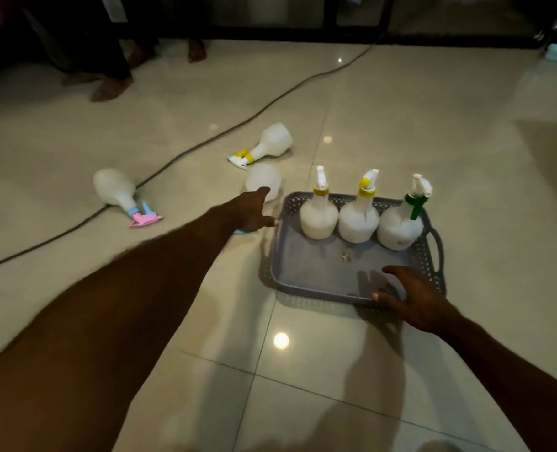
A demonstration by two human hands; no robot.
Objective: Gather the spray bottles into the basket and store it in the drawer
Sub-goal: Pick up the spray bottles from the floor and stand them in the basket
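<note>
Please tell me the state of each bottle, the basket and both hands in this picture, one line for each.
Basket: on the floor, holding three bottles.
Three bottles in basket: upright, in a row.
Bottle under left hand: lying beside the basket.
Yellow-collared bottle: lying on the floor.
Pink-triggered bottle: lying on the floor against the cable.
Left hand: reaching onto the nearest lying bottle; grip hidden.
Right hand: open, at the basket's near rim.

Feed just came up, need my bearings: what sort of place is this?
Probably a room in a home: glossy tiled floor, bare feet of people nearby, a cable trailing across the floor, dark furniture at the far side.
</note>
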